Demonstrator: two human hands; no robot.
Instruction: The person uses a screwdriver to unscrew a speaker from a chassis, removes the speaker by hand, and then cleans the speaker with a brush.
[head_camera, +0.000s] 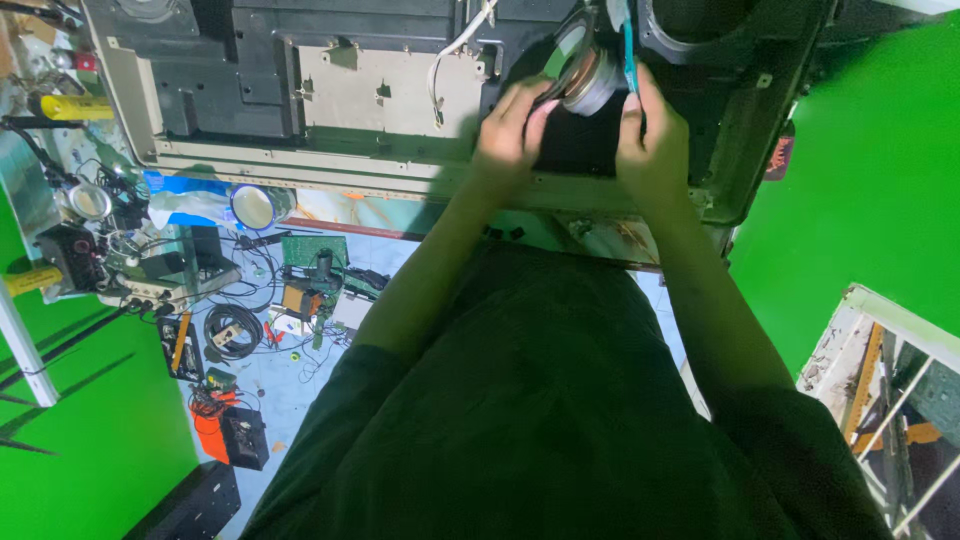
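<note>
Left hand (512, 130) grip clamped on the rim of a round grey metal speaker driver (583, 70); right hand (650, 140) grip pinches a thin blue tool (629, 50) against it. Driver sits tilted in the opened grey appliance chassis (330, 100) on the bench.

A small rectangular red label with pale markings (779, 157) sits on the dark edge of the opened casing, well to the right of the right hand's fingers (640, 105) and slightly below them. The print on it is too small to make out. No packages, signs or lit screens show anywhere else.
</note>
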